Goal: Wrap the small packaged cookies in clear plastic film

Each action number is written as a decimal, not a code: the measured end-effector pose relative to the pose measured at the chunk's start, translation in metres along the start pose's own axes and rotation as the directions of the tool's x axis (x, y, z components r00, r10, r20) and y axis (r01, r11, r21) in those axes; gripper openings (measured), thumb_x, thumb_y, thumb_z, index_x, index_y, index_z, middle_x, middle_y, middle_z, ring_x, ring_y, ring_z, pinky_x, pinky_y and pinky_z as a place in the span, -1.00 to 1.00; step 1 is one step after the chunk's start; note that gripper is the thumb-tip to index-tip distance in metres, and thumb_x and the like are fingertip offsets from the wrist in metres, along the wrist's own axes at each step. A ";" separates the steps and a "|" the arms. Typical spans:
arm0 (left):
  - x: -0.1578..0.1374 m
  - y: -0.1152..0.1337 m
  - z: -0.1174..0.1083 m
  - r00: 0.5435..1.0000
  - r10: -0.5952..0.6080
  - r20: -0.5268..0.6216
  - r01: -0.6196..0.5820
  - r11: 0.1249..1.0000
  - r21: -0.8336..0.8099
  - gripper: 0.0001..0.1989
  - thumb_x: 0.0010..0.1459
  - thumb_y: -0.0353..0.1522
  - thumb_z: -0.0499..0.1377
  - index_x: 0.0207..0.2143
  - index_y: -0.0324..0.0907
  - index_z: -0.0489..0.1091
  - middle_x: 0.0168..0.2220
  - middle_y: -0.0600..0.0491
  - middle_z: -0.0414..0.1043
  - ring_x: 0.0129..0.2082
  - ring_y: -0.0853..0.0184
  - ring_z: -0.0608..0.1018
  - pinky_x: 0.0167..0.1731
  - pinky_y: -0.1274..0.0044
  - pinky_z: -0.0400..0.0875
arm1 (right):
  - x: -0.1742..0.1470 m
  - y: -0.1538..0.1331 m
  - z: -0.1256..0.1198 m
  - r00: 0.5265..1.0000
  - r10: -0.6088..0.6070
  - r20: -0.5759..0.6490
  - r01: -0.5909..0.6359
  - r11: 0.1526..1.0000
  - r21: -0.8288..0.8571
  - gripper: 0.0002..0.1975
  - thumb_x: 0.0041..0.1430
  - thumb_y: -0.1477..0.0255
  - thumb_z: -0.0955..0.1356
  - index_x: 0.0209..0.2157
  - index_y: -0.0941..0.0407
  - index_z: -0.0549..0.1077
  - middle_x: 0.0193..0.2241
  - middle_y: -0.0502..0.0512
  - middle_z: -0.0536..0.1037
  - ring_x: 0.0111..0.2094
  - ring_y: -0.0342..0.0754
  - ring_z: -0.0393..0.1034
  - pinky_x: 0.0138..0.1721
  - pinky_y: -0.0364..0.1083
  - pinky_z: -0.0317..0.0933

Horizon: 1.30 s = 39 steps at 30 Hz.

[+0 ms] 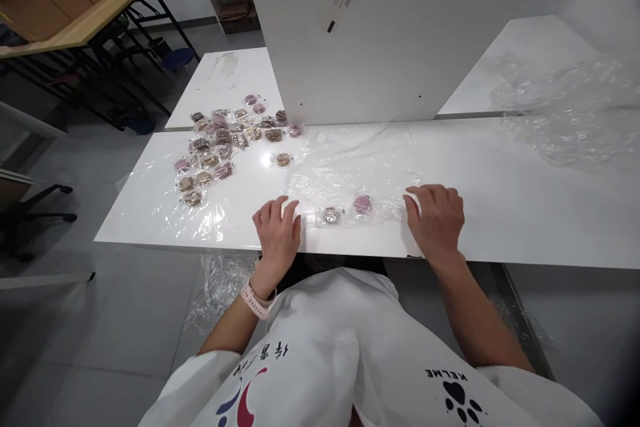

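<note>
My left hand point(276, 232) rests at the front edge of the white table, fingers apart and slightly curled, holding nothing. To its right lie a brown cookie in a clear wrapper point(331, 215) and a pink wrapped cookie point(363, 204). Both are on or under a flat sheet of clear plastic, perhaps a bag point(350, 163); I cannot tell which. My right hand point(436, 220) is beside the plastic's right edge, thumb apart from the bent fingers, with nothing visible in it. One tan wrapped cookie point(283, 159) lies near the plastic's left side.
A pile of several wrapped cookies point(223, 138) in pink, brown and tan covers the table's left part. A tall white panel point(380, 47) stands behind the plastic. Crumpled clear film point(565, 113) lies at the far right. More film point(225, 283) hangs below the table.
</note>
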<state>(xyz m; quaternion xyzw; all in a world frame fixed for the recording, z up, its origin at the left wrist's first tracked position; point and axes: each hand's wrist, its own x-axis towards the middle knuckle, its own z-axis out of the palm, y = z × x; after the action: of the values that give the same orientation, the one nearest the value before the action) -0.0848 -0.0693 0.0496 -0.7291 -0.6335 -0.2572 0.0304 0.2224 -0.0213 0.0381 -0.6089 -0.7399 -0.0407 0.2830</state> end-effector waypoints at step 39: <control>0.032 -0.012 0.022 0.787 -0.050 0.615 0.192 0.967 -0.167 -0.66 0.22 -0.03 0.17 -0.17 -0.07 0.31 -0.58 0.21 0.26 -0.55 0.31 0.37 -0.50 0.53 0.05 | -0.039 0.036 -0.016 0.933 0.044 0.358 0.012 0.988 -0.152 -0.64 0.33 0.48 0.15 -0.15 0.10 0.57 -0.32 0.16 0.60 -0.34 0.01 0.41 -0.17 0.01 0.14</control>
<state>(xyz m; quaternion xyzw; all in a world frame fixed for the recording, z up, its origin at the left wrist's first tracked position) -0.0867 -0.0302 0.0407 -0.7294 -0.6228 -0.0805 -0.2713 0.2655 -0.0529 0.0232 -0.6319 -0.7689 0.0176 0.0957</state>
